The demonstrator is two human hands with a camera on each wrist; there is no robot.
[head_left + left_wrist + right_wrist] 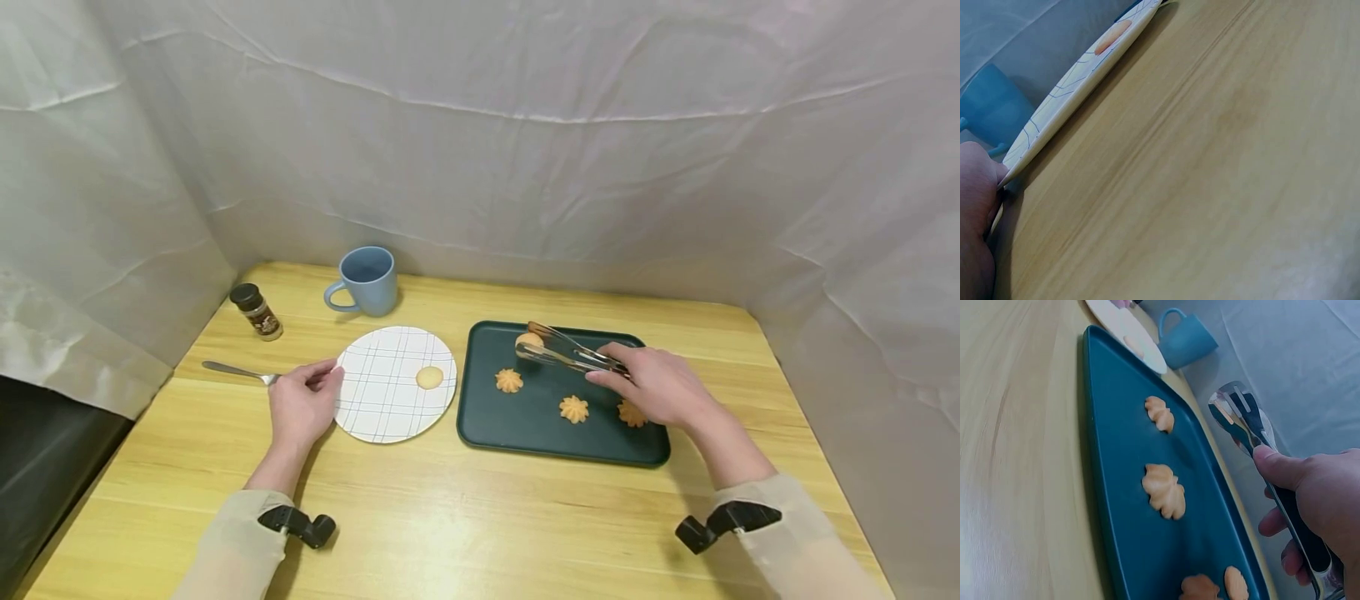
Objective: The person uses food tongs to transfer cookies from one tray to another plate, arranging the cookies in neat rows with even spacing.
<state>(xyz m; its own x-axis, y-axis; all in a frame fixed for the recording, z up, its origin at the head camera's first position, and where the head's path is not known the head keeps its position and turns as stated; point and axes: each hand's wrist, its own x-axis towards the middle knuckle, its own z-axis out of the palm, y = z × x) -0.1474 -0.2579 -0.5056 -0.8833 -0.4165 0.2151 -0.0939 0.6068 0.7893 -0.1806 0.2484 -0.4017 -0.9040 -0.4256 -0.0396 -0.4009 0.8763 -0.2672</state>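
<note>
My left hand (303, 407) pinches the left rim of a round white plate (375, 392) with blue check lines. One round flat cookie (429, 377) lies on the plate's right side. My right hand (660, 385) grips metal tongs (1285, 506) over a dark green tray (525, 437). A round cookie (529, 342) shows between the tongs' tips in the head view. Ridged, star-shaped cookies (574, 409) sit on the tray, one partly hidden under my right hand. Beside that one, another smooth cookie (1235, 583) appears in the right wrist view.
Behind the plate stands a blue mug (367, 282), handle to the left. A black-capped spice jar (257, 312) is at the back left. A metal utensil handle (234, 369) reaches under or behind my left hand. Pale cloth (480, 167) hangs around the wooden table.
</note>
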